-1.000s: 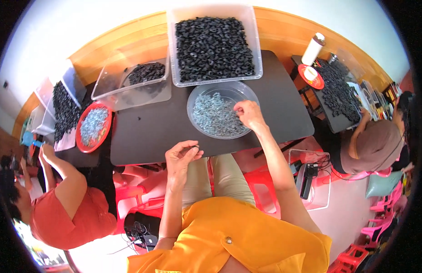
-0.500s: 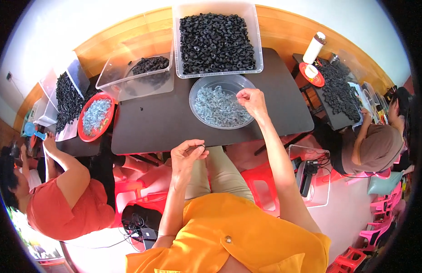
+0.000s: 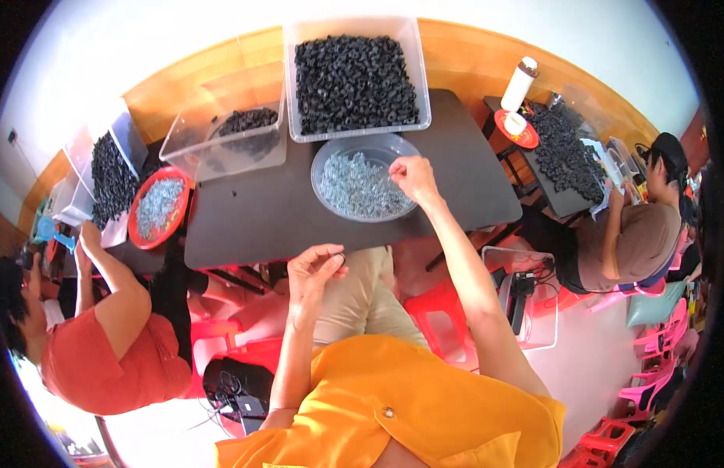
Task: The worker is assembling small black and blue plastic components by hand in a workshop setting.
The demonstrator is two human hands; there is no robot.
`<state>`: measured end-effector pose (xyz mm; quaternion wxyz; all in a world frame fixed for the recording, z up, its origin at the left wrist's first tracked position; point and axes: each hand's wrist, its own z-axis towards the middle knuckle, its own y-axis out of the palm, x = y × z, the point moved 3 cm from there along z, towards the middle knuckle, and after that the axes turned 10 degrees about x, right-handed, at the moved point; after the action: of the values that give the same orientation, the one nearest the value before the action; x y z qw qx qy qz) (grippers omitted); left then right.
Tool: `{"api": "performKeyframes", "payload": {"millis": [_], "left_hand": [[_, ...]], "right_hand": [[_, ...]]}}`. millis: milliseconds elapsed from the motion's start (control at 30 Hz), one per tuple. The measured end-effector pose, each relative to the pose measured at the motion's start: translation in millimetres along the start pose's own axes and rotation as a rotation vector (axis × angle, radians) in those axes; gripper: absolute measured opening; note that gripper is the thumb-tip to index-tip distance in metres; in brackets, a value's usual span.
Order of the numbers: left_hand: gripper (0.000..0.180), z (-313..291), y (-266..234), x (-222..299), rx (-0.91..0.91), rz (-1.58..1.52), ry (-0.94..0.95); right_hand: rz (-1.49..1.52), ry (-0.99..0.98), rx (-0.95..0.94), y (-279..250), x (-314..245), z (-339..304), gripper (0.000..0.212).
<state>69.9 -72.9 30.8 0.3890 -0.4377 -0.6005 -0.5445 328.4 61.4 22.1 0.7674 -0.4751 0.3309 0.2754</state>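
Note:
My left hand [image 3: 315,274] is raised just off the near table edge, with a small black part [image 3: 342,259] pinched between thumb and fingers. At the right side of a round clear bowl [image 3: 391,146], my right hand [image 3: 415,178] has its fingertips pressed together over the contents. Whatever they hold is too small to make out. Many small, shiny, silvery-blue pieces [image 3: 354,183] fill the bowl. Behind it stands a clear tub of black parts [image 3: 355,82], short and tube-like, some showing holes.
Left of the tub, a clear bin [image 3: 210,164] holds more black parts. A tiny black piece [image 3: 234,193] lies on the dark table [image 3: 471,171]. At side tables, a person in red [image 3: 116,355] holds a blue tool; another in brown [image 3: 631,242] sits by black parts.
The view has shifted slightly, moving the table and tubs a little leftward. Both hands keep nearly the same pose, the right still at the bowl, the left still pinching the black part.

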Motion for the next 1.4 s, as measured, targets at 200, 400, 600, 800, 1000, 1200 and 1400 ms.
{"api": "performKeyframes", "payload": {"millis": [200,400,600,800,1000,1200,1400], "left_hand": [[0.016,30,16,4,-0.045,-0.021,-0.02],[0.014,97,46,6,-0.13,0.175,0.09],[0.025,152,71,-5,-0.169,0.357,0.069],[0.015,166,81,-19,-0.277,0.435,0.312],[0.008,165,85,-18,-0.207,0.483,0.433],[0.007,165,90,-29,-0.242,0.153,0.287],[0.007,157,97,-30,-0.123,0.003,0.349]], "right_hand": [[0.282,0.025,0.033,-14,-13,-1,0.016],[0.535,0.137,-0.111,-12,-26,-8,0.011],[0.515,0.113,-0.126,-1,-48,-11,0.012],[0.289,0.005,-0.091,-2,-32,-8,0.013],[0.506,0.172,-0.157,1,-29,-3,0.007],[0.706,0.431,-0.111,0,-25,-5,0.013],[0.915,0.514,-0.084,8,-11,-7,0.011]]}}
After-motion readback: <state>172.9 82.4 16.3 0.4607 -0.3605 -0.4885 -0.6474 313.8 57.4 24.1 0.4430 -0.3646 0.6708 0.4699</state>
